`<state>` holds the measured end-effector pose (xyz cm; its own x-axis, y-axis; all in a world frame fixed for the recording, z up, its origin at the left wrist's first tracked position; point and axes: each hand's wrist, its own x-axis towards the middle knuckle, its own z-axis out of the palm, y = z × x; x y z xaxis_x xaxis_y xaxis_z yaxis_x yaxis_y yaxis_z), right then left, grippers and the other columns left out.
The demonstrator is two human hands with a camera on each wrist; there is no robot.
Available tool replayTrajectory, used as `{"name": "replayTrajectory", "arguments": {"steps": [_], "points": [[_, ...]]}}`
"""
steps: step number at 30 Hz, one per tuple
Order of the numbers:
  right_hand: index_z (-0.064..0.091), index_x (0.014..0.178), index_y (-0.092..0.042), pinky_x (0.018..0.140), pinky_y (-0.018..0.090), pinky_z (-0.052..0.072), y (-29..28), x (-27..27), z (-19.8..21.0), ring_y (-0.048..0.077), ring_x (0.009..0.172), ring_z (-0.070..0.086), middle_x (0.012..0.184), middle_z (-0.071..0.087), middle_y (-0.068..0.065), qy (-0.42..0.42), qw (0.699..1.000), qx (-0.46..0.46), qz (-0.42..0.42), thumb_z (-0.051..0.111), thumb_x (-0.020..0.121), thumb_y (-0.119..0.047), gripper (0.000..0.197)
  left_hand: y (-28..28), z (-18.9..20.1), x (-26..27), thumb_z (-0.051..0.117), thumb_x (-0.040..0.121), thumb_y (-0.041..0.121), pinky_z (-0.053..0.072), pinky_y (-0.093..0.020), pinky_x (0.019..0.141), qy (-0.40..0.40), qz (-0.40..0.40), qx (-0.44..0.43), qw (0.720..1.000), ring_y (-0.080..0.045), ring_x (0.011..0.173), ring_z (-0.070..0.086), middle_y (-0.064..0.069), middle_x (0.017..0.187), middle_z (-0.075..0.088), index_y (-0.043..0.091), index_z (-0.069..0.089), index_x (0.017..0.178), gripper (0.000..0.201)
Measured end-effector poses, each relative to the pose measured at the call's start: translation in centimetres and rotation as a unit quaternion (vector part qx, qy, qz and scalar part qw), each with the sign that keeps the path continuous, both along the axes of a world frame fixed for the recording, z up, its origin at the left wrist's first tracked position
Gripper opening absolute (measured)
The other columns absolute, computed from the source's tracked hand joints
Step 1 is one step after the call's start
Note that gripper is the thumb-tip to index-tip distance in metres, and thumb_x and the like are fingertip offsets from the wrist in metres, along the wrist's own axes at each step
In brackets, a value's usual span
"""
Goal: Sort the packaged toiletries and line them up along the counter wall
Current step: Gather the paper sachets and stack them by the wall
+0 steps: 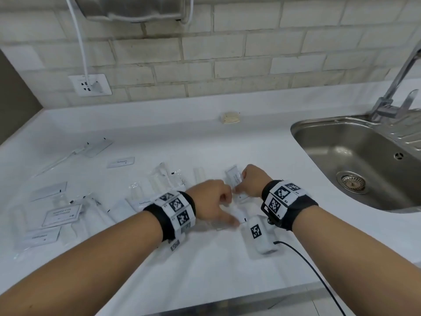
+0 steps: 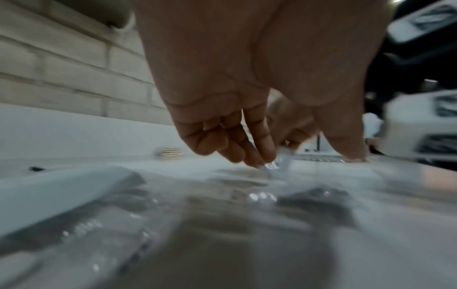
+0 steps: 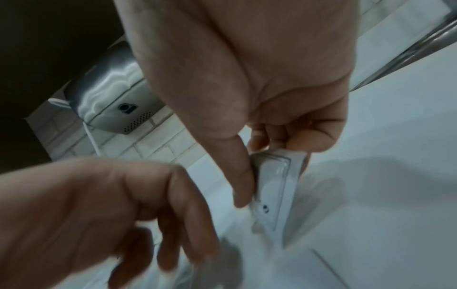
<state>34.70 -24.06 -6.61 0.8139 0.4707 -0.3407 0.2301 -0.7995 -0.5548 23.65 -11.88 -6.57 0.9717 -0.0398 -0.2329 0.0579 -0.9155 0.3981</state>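
Observation:
Several white and clear packaged toiletries (image 1: 57, 215) lie scattered over the left and middle of the white counter (image 1: 205, 142). My right hand (image 1: 250, 181) pinches a flat white sachet (image 1: 233, 177) between thumb and fingers; in the right wrist view the sachet (image 3: 277, 191) hangs edge-down just above the counter. My left hand (image 1: 214, 199) is close beside it on the left, fingers curled down. Its fingertips (image 2: 264, 158) pinch the lifted edge of a clear-wrapped packet (image 2: 279, 164), and its thumb (image 2: 351, 150) presses down to the right.
A steel sink (image 1: 341, 160) with a faucet (image 1: 401, 71) fills the right side. By the tiled wall lies a small beige stack (image 1: 230, 117). A wall socket (image 1: 91, 85) with a white cord and a hand dryer (image 1: 134, 8) are at the back left.

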Motion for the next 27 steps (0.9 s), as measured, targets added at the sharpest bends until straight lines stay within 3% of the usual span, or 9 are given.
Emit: {"name": "replayTrajectory", "arguments": {"steps": [3,7,9,13,16,18,20,24,27], "points": [[0.055,0.098,-0.004,0.060,0.026,0.044,-0.5,0.1,0.4,0.025,0.083,0.059,0.090,0.061,0.009,-0.007,0.999,0.041,-0.012,0.081,0.071,-0.022,0.042,-0.9,-1.1,-0.9,0.079,0.065,0.053,0.045,-0.025,0.073,0.017,-0.012,0.026,0.999,-0.010,0.085,0.052,0.011,0.095,0.051,0.024,0.063,0.105,0.052],[0.053,0.107,-0.004,0.072,0.031,0.045,-1.4,-0.2,1.0,0.025,0.093,0.058,0.100,0.058,0.008,-0.012,0.997,0.074,-0.016,0.080,0.075,-0.020,0.045,-0.1,-0.7,-0.8,0.067,0.081,0.032,0.043,-0.022,0.070,0.000,0.019,0.018,1.000,-0.011,0.079,0.056,0.011,0.086,0.059,0.020,0.070,0.097,0.020],[0.053,0.109,-0.003,0.075,0.032,0.046,-1.7,-0.3,1.3,0.025,0.094,0.057,0.101,0.057,0.008,-0.019,0.995,0.096,-0.021,0.078,0.077,-0.020,0.045,0.6,0.0,-0.8,0.054,0.091,0.025,0.042,-0.023,0.068,-0.021,0.037,0.014,0.999,-0.013,0.076,0.057,0.007,0.084,0.063,0.015,0.070,0.094,0.020],[0.057,0.101,-0.001,0.074,0.033,0.046,-2.0,-0.2,1.4,0.028,0.089,0.058,0.096,0.059,0.011,-0.026,0.993,0.117,-0.018,0.071,0.081,-0.021,0.032,2.8,1.3,-0.6,0.047,0.099,0.020,0.039,-0.023,0.069,-0.043,0.115,-0.055,0.991,-0.015,0.078,0.056,0.001,0.087,0.062,0.010,0.068,0.099,0.024],[0.051,0.084,-0.007,0.068,0.031,0.042,-1.8,-0.6,1.6,0.024,0.076,0.052,0.082,0.054,0.010,-0.021,0.989,0.145,-0.007,0.067,0.083,-0.020,0.020,4.0,1.8,-1.0,0.043,0.101,0.016,0.048,-0.018,0.056,-0.042,0.159,-0.140,0.976,-0.014,0.064,0.059,-0.002,0.083,0.061,0.013,0.065,0.102,0.022],[0.054,0.084,-0.005,0.069,0.033,0.045,-1.6,-1.1,1.7,0.025,0.077,0.055,0.084,0.057,0.012,-0.011,0.987,0.159,0.009,0.067,0.083,-0.019,0.019,4.5,2.2,-1.7,0.040,0.103,0.014,0.051,-0.015,0.052,-0.032,0.195,-0.219,0.956,-0.010,0.059,0.063,-0.004,0.085,0.063,0.009,0.063,0.110,0.025],[0.060,0.089,-0.002,0.072,0.033,0.049,-1.3,-1.8,1.9,0.027,0.082,0.060,0.089,0.063,0.013,0.006,0.984,0.176,0.028,0.068,0.083,-0.017,0.018,5.4,2.7,-2.5,0.040,0.103,0.013,0.056,-0.021,0.059,-0.034,0.216,-0.263,0.940,-0.010,0.059,0.066,-0.006,0.089,0.064,0.008,0.063,0.113,0.025],[0.061,0.093,0.004,0.070,0.033,0.047,0.4,-3.1,1.8,0.026,0.079,0.061,0.091,0.067,0.020,0.013,0.979,0.194,0.058,0.072,0.077,-0.018,0.029,9.1,3.7,-4.8,0.046,0.101,0.011,0.056,-0.020,0.063,-0.060,0.234,-0.261,0.934,-0.010,0.062,0.064,-0.003,0.090,0.064,0.012,0.066,0.110,0.022],[0.053,0.079,-0.004,0.062,0.028,0.039,2.5,-4.3,2.0,0.022,0.067,0.050,0.075,0.054,0.007,0.011,0.975,0.211,0.068,0.068,0.079,-0.015,0.019,12.6,3.8,-6.9,0.049,0.100,0.013,0.055,-0.020,0.061,-0.069,0.267,-0.236,0.932,-0.011,0.061,0.064,-0.003,0.093,0.064,0.015,0.068,0.105,0.020]]}}
